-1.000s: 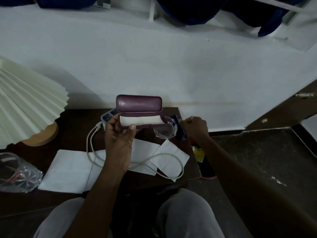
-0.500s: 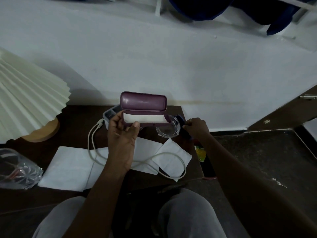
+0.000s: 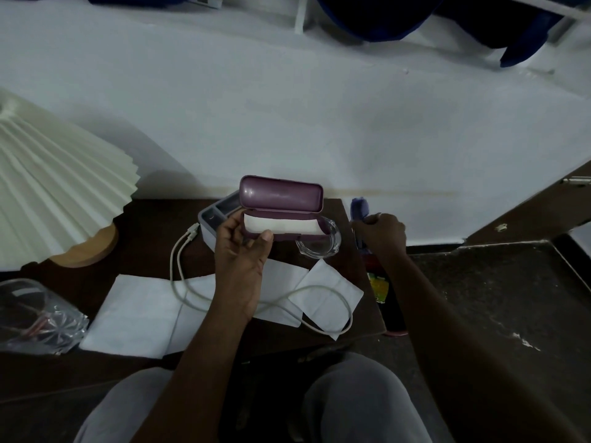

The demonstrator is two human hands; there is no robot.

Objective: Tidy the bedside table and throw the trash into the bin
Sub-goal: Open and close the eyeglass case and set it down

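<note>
Two hands, purple case in left.

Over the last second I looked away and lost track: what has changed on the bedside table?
The right hand, gripping a bluish item, drew away from the glass dish to just past the table's right edge. The left hand still holds the open case; papers and cable stayed put.

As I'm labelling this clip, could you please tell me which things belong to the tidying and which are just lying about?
In the job: open purple case in the left hand; purple item gripped by the right hand; white paper sheets; white cable; clear wrapper.
Lying about: pleated lamp; glass dish; grey tray.
</note>
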